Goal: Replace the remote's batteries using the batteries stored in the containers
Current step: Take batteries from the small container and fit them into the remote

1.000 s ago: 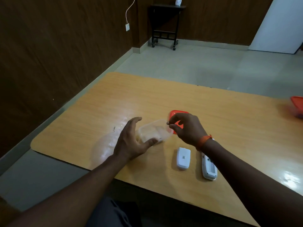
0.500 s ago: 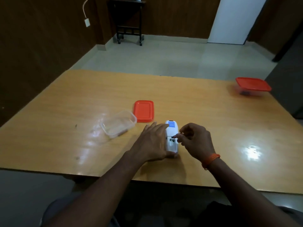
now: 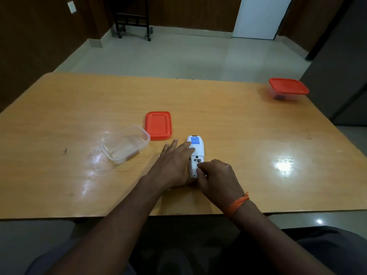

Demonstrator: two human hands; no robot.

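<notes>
A white remote (image 3: 196, 144) lies face down on the wooden table (image 3: 238, 124), its blue label at the far end and its battery compartment (image 3: 197, 160) uncovered. My left hand (image 3: 172, 165) rests flat along the remote's left side, its straight fingers touching the body. My right hand (image 3: 216, 179) has curled fingertips at the near end of the compartment, pinching a small battery that the fingers mostly hide. A clear open container (image 3: 125, 143) stands to the left, with its orange lid (image 3: 158, 125) lying beside it.
A second clear container with its orange lid on (image 3: 288, 89) sits at the table's far right corner. The table's near edge runs just under my wrists. A black wheeled stand (image 3: 133, 18) is by the far wall.
My hands left the open container and came to the remote. The right hand has moved from above the compartment down to its near end. The view has shifted right.
</notes>
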